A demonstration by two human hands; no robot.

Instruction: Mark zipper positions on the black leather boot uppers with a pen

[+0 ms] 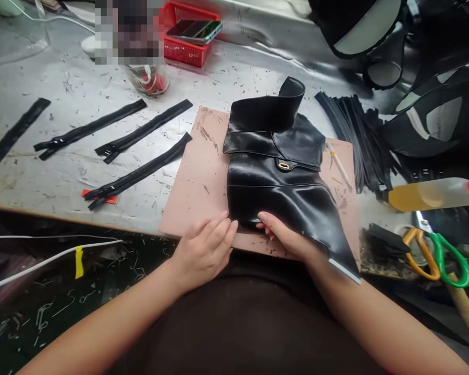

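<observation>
A glossy black leather piece (273, 200), stitched in panels like a boot upper, lies on a pinkish board (191, 192). Its top part curls upward, and a small gold fitting (284, 165) sits on a tab near its middle. My left hand (207, 247) is closed at the near left corner of the leather, fingers pressed together. Along the same near edge, my right hand (279, 232) pinches the leather, thumb on top and the other fingers curled, partly hidden. A pale strip (344, 271) shows at the leather's lower right corner, by my right forearm.
Several black zippers (136, 169) lie on the metal-topped table at left, one over a red tag. Dark strips (344, 130), a yellowish bottle (426, 194) and scissors (440, 255) are at right. A red basket (187, 52) holding a phone stands behind, near a jar (152, 83).
</observation>
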